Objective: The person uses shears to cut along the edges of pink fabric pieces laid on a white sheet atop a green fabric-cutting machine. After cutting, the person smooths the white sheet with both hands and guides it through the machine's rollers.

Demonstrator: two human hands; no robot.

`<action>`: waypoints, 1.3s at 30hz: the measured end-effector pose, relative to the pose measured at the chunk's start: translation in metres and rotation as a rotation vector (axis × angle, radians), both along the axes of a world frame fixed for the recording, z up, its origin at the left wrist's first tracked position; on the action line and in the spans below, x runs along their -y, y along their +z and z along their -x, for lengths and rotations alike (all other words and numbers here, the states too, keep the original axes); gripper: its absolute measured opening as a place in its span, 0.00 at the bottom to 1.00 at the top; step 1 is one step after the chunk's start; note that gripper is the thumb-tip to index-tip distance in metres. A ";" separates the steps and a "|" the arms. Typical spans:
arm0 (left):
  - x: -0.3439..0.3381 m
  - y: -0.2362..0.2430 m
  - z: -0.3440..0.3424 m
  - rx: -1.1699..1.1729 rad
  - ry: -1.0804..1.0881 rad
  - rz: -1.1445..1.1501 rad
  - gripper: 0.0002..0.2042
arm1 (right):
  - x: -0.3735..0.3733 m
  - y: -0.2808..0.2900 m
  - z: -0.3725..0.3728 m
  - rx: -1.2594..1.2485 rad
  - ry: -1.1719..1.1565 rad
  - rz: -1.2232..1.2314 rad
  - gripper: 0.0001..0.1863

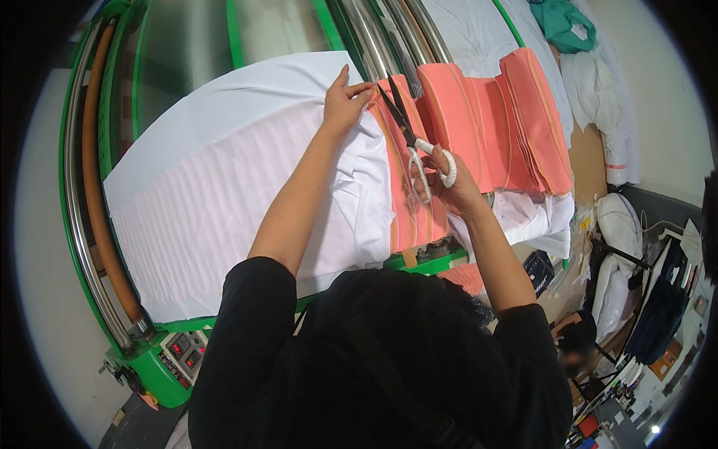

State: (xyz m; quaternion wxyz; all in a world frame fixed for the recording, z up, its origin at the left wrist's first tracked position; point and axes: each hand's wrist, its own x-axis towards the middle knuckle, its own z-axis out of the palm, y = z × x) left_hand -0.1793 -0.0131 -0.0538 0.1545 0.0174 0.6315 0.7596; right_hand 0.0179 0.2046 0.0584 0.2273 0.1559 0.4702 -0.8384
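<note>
Room: a pale wall [666, 82] rises at the right, and a green-framed machine [153, 374] with metal rollers [366, 41] carries the cloth.
Left hand: your left hand [348, 105] brings its fingertips together at the far end of the coral cloth's left strip; you cannot tell whether they pinch it.
Right hand: your right hand [455, 185] grips the scissors [408, 135] by their loops, blades slightly parted, tips beside the left fingertips.
Scissor work: this looks like trimming; keep the edge taut, angle the tips away from your fingers, and take short snips.
White layer: lift the coral edge clear so the white cloth [224, 187] beside it isn't nicked.
Coral cloth: the coral cloth [467, 131] lies toward the machine's right end, its left strip reaching the near edge; it is folded in thick pleats, with tan lines along them.
Blades: dark and narrow, below white-wrapped loops.
</note>
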 end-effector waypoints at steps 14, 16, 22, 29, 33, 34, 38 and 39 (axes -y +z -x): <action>0.000 0.002 0.000 0.009 -0.009 -0.004 0.48 | 0.004 0.000 0.007 -0.009 -0.015 -0.015 0.30; -0.002 0.002 -0.001 0.012 -0.013 -0.024 0.48 | 0.004 0.003 0.007 0.005 -0.019 -0.001 0.30; 0.001 0.000 0.000 0.002 -0.020 -0.018 0.48 | 0.001 0.001 0.008 0.035 -0.015 -0.014 0.33; 0.000 0.008 -0.001 0.006 -0.035 0.021 0.48 | 0.000 0.003 0.022 0.034 -0.004 -0.044 0.33; -0.001 0.010 -0.003 0.014 -0.042 0.027 0.48 | 0.004 0.002 0.036 0.039 0.005 -0.103 0.30; -0.004 0.013 -0.004 0.026 -0.042 0.017 0.48 | 0.003 -0.002 0.039 0.029 0.015 -0.103 0.29; 0.001 0.005 -0.001 -0.030 -0.043 0.030 0.48 | 0.010 0.001 0.042 -0.133 0.024 -0.341 0.30; 0.002 0.000 -0.001 -0.043 -0.039 0.027 0.48 | 0.013 0.005 0.040 -0.202 -0.007 -0.389 0.32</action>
